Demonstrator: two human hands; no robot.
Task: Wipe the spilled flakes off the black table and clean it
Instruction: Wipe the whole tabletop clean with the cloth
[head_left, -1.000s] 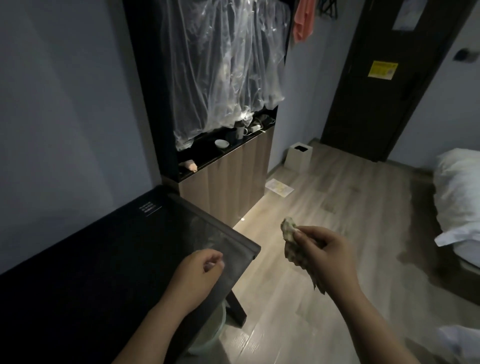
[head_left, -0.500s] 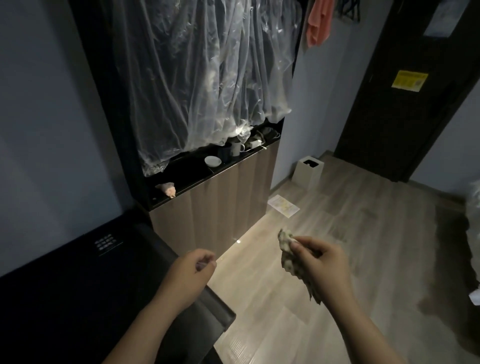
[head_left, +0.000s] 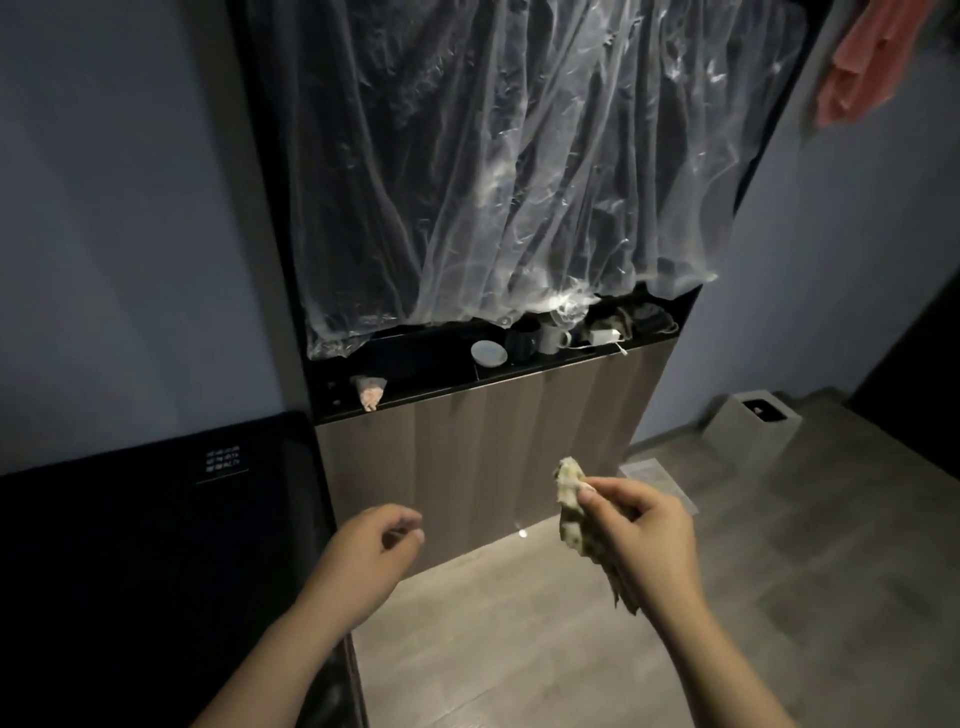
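Observation:
The black table (head_left: 130, 545) fills the lower left, with a small white label near its back; I see no flakes on its dark top. My right hand (head_left: 644, 535) is held over the wooden floor to the right of the table and pinches a crumpled, speckled wiping cloth (head_left: 574, 512) that hangs down from the fingers. My left hand (head_left: 371, 558) hovers just past the table's right edge with its fingers curled; whether something small sits between its fingertips is unclear.
A wood-fronted cabinet (head_left: 483, 447) stands straight ahead, with clear plastic sheeting (head_left: 493, 171) hanging above it and cups and a small dish (head_left: 488, 353) on its black ledge. A small white bin (head_left: 753, 426) stands on the floor at right.
The view has swung up and left, so the cabinet now sits ahead and less of the table shows. Both hands keep their pose, the right still pinching the cloth.

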